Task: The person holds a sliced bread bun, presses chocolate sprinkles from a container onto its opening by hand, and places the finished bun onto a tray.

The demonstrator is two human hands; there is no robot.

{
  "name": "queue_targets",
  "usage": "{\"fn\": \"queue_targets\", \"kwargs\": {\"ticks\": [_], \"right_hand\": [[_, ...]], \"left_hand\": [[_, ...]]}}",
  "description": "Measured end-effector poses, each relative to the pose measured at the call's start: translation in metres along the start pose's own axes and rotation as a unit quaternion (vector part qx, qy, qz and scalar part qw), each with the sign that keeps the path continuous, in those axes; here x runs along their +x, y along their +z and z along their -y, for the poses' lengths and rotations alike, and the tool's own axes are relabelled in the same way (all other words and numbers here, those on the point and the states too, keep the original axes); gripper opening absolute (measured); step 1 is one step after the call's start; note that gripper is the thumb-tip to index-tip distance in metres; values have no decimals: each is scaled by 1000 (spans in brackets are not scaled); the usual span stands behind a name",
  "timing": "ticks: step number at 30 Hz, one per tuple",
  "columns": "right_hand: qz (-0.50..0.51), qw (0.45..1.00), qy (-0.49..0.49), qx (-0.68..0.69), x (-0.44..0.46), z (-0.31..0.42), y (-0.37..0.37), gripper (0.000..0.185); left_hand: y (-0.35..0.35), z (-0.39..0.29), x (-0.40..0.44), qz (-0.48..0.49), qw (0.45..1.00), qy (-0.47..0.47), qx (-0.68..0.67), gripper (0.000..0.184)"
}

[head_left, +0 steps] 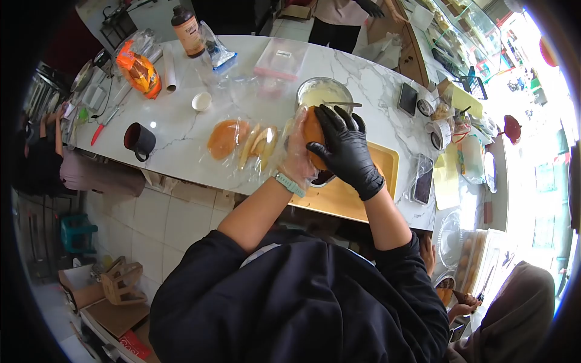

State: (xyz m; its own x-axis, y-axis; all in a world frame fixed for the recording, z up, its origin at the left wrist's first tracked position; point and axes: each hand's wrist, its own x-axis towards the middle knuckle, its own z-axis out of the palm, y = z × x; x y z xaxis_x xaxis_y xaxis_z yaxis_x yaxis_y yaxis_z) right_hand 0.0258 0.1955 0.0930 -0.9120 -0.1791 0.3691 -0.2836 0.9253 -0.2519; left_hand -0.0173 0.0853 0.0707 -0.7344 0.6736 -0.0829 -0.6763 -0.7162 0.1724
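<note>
A brown bread bun [313,134] is upright between my two hands. My left hand [295,151], in a clear plastic glove, supports it from the left. In a black glove, my right hand [345,142] presses on its right side, fingers bent over it. Just beyond my hands stands a metal bowl [308,85] of pale cream, with a metal utensil [345,104] across its rim. Under my hands is a yellow tray [387,166]; a dark-filled container there is mostly hidden. Left of my hands lie a flat round bun [226,139] and several pale, elongated pieces [258,147] on clear plastic.
The marble table holds a dark mug [139,141], a white cup [201,101], a brown bottle [188,33], an orange packet [139,69], a plastic box [280,58] and phones [407,98]. Co-workers are at the left, far side and lower right.
</note>
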Motion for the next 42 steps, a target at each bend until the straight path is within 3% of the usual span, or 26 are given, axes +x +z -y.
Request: {"fn": "queue_targets", "kwargs": {"ticks": [2,4,6,9,12,13,16,17,21,24,25,28,32,35,38,41,42], "right_hand": [[-6,1000,13,2,-3,6,5,69],[-4,1000,19,1,-5,7,9,69],[5,1000,22,-5,-6,2,11,66],[17,965,6,263,2,-21,9,56],[15,896,59,441,3,-26,-11,47],[33,867,105,487,1,-34,-9,42],[0,925,93,367,4,-37,-25,36],[-41,932,129,337,4,-35,-21,30],[-22,958,214,192,-3,-35,-20,26],[46,975,166,140,-18,-44,-15,23],[114,964,208,123,-20,-39,-16,19],[174,981,75,46,-23,-44,-3,17],[132,973,186,39,-16,-19,-13,13],[95,984,147,-31,-22,-21,-4,11],[131,977,137,99,-33,-43,8,26],[53,987,134,66,-32,-27,-10,16],[-2,980,172,104,-32,-25,-8,17]], "left_hand": [[-25,1,9,68,996,-14,-47,49],[-18,-1,6,66,996,-11,-53,49],[-7,-1,1,-5,1000,3,-17,48],[-17,1,9,5,998,-29,-54,49],[-38,-3,12,143,980,-63,-124,50],[-40,-4,10,122,989,-61,-49,52],[-28,-4,4,6,999,-29,-42,54],[-29,-4,5,7,998,-21,-54,53],[-31,-4,7,12,997,26,-71,54],[-31,0,4,9,994,81,-79,57],[-29,1,4,3,993,106,-59,59],[-25,1,2,-1,991,132,-37,61],[-25,0,2,-17,990,127,-58,58],[-27,1,5,-6,990,120,-70,56],[-26,-2,5,-6,991,116,-73,54],[-27,1,6,-14,992,103,-68,52],[-27,1,6,-17,993,101,-66,52]]}}
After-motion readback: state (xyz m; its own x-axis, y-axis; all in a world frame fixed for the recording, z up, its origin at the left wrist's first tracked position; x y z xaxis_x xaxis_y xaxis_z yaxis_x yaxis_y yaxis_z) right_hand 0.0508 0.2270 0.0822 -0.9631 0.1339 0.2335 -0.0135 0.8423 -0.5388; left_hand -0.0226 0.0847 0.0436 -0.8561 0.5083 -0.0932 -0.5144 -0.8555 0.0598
